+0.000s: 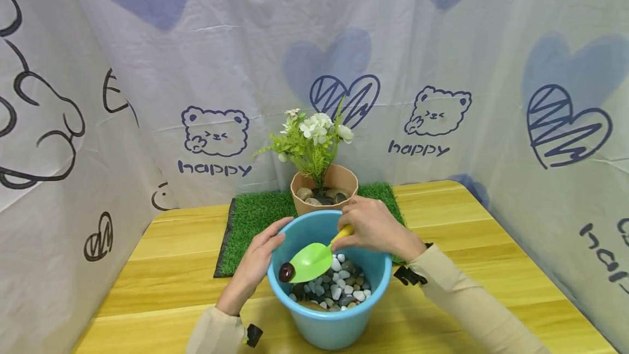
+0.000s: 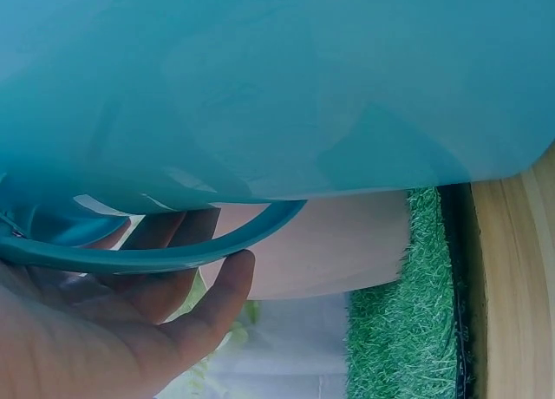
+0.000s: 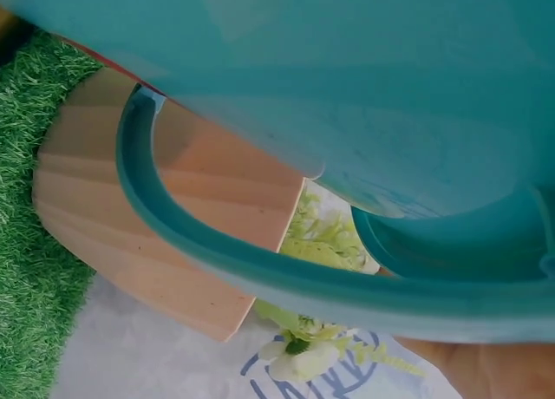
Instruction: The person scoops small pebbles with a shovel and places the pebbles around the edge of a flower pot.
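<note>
A small trowel with a green blade [image 1: 312, 263] and yellow handle [image 1: 345, 232] is gripped by my right hand [image 1: 371, 224] over the blue bucket [image 1: 331, 324]. At the blade's tip, near the bucket's left inner wall, sits a shiny dark brown stone [image 1: 286, 272]. White, grey and dark pebbles [image 1: 339, 288] lie in the bottom. My left hand [image 1: 257, 258] holds the bucket's left side at the rim. In the left wrist view its fingers [image 2: 227, 286] are around the curved bucket handle [image 2: 173, 258]. Only a sliver of my right hand [image 3: 486, 369] shows in the right wrist view.
Behind the bucket, a peach flowerpot [image 1: 321, 173] with white flowers [image 1: 316, 127] and stones stands on an artificial grass mat [image 1: 250, 228]. The wood-grain table [image 1: 167, 266] is enclosed by printed fabric [image 1: 275, 26] at the back and sides.
</note>
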The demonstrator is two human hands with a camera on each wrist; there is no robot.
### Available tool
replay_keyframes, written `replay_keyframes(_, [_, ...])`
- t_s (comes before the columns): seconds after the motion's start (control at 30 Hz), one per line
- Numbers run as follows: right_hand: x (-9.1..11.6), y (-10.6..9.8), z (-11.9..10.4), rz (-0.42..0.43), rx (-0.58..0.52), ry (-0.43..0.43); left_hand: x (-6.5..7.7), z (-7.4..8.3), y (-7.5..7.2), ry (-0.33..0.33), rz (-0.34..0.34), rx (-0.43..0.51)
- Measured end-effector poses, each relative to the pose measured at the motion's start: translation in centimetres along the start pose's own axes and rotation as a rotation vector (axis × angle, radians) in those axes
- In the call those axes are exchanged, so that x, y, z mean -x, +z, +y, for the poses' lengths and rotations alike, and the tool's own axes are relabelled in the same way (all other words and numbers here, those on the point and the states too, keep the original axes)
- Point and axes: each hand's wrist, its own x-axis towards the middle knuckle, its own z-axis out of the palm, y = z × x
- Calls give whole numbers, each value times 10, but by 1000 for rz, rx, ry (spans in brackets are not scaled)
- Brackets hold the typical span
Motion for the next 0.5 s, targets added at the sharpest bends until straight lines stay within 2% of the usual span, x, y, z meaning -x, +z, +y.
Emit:
replay_keyframes(0.2, [-3,-5,3,-52,-65,49,0,0,0,7,1,-12])
replay_keyframes(0.5, [-3,-8,6,-37,-89,46,0,0,-1,11,7,-20])
